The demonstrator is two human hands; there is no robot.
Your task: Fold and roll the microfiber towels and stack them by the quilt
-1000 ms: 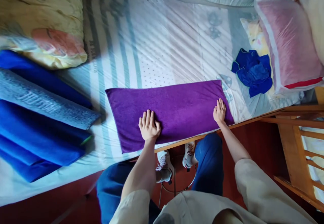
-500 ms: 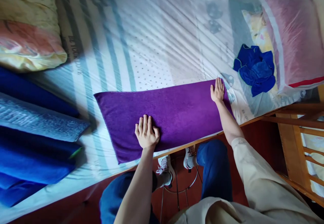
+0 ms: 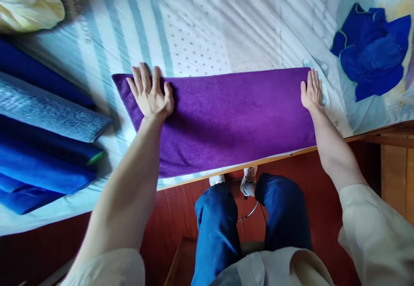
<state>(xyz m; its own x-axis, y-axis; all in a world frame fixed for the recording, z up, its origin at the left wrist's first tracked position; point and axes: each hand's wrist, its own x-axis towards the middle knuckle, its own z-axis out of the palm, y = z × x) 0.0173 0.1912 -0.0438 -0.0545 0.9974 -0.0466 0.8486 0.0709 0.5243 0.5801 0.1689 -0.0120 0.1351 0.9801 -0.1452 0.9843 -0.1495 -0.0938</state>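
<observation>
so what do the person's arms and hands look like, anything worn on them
The left hand and right hand are ungloved, with no rings visible. The left forearm and right forearm are bare, with no watch or bracelet showing. The left sleeve and right sleeve are loose, plain beige.

Looks like matt, velvety cloth on the purple towel (image 3: 233, 113) — pretty smooth. Way rougher and fuzzier on the grey-blue roll (image 3: 48, 105) — plain wood along the bed edge (image 3: 258, 163).
</observation>
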